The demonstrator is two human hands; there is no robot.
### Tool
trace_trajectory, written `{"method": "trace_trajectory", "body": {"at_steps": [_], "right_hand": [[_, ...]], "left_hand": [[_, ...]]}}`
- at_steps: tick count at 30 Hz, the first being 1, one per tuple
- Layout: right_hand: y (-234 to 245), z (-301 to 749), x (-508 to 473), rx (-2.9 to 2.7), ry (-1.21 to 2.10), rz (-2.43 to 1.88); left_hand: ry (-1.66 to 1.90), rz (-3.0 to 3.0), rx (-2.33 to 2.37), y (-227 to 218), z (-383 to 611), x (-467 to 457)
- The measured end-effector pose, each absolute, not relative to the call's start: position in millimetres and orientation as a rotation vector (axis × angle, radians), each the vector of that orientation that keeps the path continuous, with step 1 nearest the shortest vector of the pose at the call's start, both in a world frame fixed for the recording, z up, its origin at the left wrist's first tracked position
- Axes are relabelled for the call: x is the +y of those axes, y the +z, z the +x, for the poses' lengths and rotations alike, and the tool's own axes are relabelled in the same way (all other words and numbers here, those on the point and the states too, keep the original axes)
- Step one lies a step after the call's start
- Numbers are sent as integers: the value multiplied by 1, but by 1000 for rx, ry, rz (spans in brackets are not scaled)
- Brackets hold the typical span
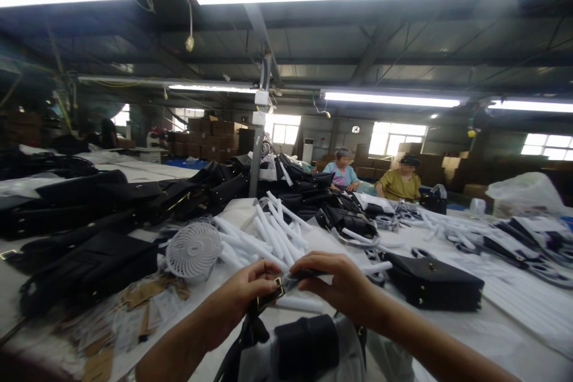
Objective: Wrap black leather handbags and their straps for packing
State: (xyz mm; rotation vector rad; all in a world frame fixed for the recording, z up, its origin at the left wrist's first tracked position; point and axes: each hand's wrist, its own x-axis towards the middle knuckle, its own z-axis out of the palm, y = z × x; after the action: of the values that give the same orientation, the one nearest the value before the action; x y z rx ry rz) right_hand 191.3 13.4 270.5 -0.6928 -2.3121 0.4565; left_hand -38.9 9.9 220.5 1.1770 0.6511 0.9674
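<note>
My left hand (244, 292) is closed on a black strap at its gold buckle (279, 289). Close beside it, my right hand (333, 280) pinches a dark strap end (307, 274), with some greyish wrap near the fingertips. Both hands are raised over a black handbag (308, 340), which is partly covered in white wrapping and cut off by the bottom edge. The strap runs down from the buckle toward this bag. Just beyond the hands lie white foam tubes (277, 233) in a loose pile.
A white fan (193, 249) stands left of the tubes, by scattered paper tags (147, 310). Black bags (89, 256) are heaped on the left; another black bag (434, 280) sits at right. A metal post (256, 161) rises mid-table. Two people (400, 185) sit across the table.
</note>
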Motion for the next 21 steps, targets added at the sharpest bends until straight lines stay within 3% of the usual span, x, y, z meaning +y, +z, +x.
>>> {"method": "trace_trajectory", "body": {"at_steps": [6,16,19,21], "right_hand": [[267,190,10,-2305,422,-713],[247,185,15,-2313,-138,-662],[225,187,1,-2166,-316,-598],[198,180,-8,-2100,-175,-620]], "left_hand": [[951,1242,657,214,-39,17],[970,1393,676,226,-36,3],[1052,1368,758,225,-37,2],[1103,1315,787,221,-37,3]]}}
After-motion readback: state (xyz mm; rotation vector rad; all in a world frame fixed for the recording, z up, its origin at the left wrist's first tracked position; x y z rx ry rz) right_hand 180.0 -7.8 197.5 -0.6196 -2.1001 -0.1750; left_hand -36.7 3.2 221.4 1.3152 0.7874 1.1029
